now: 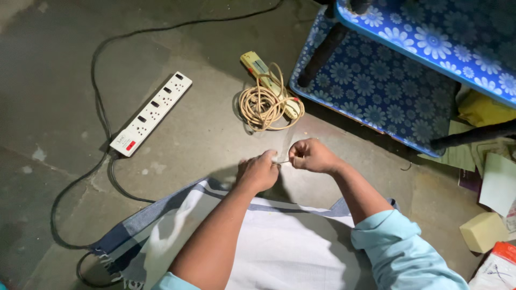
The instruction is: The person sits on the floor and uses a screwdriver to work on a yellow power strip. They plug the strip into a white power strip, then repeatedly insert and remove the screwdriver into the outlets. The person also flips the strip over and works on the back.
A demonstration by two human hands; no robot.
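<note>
My left hand (258, 171) and my right hand (310, 156) meet over a concrete floor, fingertips pinched together on a thin thread or wire (283, 161) stretched between them. What the strand is made of is too small to tell. Both forearms reach out over a white cloth with blue-grey borders (279, 247) spread below me. Light blue sleeves are pushed up on both arms.
A coiled beige cord with a yellowish tool (267, 96) lies just beyond the hands. A white power strip (152, 113) with a black cable (97, 70) sits to the left. A blue flowered table (398, 80) stands at right, with papers and a yellow block (482, 231) nearby.
</note>
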